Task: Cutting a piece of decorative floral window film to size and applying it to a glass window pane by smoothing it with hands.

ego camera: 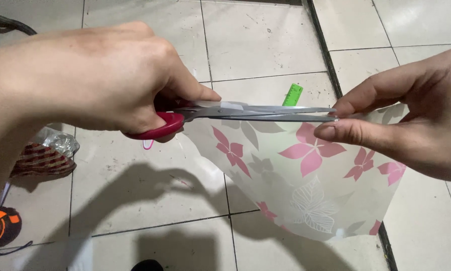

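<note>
My left hand (95,80) grips red-handled scissors (220,114) whose long metal blades point right and lie nearly closed along the top edge of a translucent sheet (296,180) printed with pink and grey flowers. My right hand (411,115) pinches the sheet's upper right edge between thumb and fingers, just past the blade tips. The sheet hangs down from both hands above the floor.
Pale floor tiles (255,45) lie below, with a dark groove (326,55) running up the right side. A green ruler (293,94) shows behind the blades. At left are a red patterned bundle with clear plastic (42,158) and an orange and black tape measure (2,227).
</note>
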